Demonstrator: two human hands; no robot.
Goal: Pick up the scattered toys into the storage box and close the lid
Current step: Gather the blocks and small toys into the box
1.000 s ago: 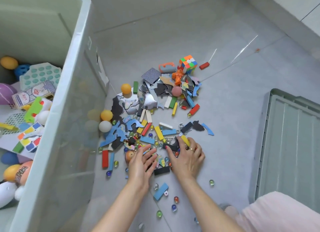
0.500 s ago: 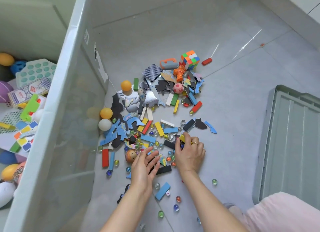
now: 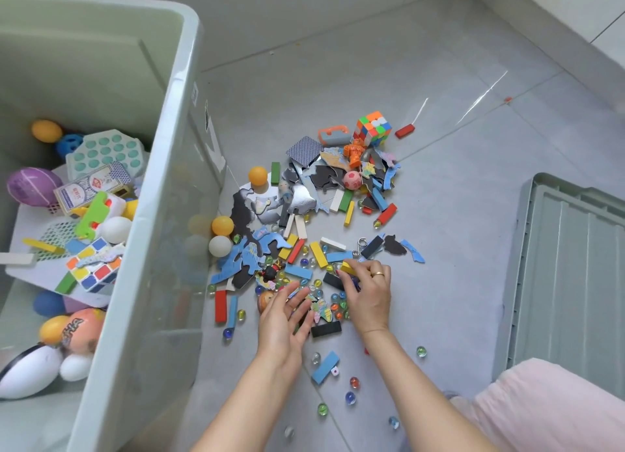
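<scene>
The right hand (image 3: 367,292) pinched a yellow block (image 3: 348,268) in curled fingers. The left hand (image 3: 284,319) lay flat, fingers straight, holding nothing.

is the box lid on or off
Off. The lid lies flat on the floor at the right, apart from the box, whose open top shows toys inside.

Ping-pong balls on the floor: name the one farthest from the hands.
The orange ball beside the green block; the other orange and white balls lie nearer, against the storage box.
</scene>
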